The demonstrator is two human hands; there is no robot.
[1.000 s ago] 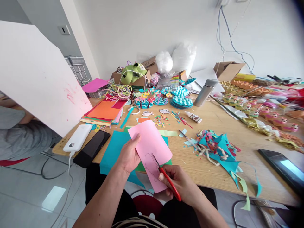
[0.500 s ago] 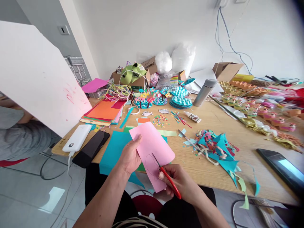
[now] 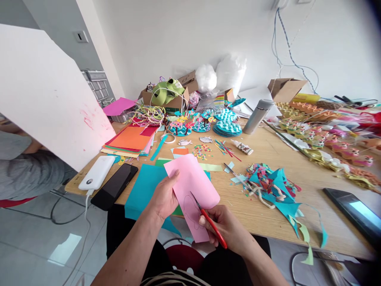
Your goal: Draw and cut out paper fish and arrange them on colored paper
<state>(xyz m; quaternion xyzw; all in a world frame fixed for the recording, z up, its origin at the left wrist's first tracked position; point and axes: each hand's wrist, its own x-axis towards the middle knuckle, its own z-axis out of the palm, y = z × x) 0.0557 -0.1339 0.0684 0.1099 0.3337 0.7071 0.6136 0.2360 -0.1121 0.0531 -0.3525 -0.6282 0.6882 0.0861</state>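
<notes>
My left hand (image 3: 167,194) grips the left edge of a pink sheet of paper (image 3: 190,174), thumb on top and fingers behind it. A fish-like outline is drawn in dark line on the sheet's lower part. In my right hand (image 3: 223,226) are scissors with red handles (image 3: 214,229), their blades at the paper beside the drawn outline. How far apart the blades stand is hard to make out. Under the pink sheet lies blue paper (image 3: 141,188), partly over the table's front edge, with some green paper on it.
On the wooden table (image 3: 220,218) are a phone (image 3: 114,186), a white power bank (image 3: 97,172), stacked coloured paper (image 3: 127,139), a glue bottle (image 3: 242,147), a grey flask (image 3: 258,116) and a heap of paper scraps (image 3: 270,182). A person sits behind a white board (image 3: 53,87).
The view has shifted very slightly. Both hands, the pink paper and the scissors keep almost the same positions, with the sheet's upper part tilted a little differently.
</notes>
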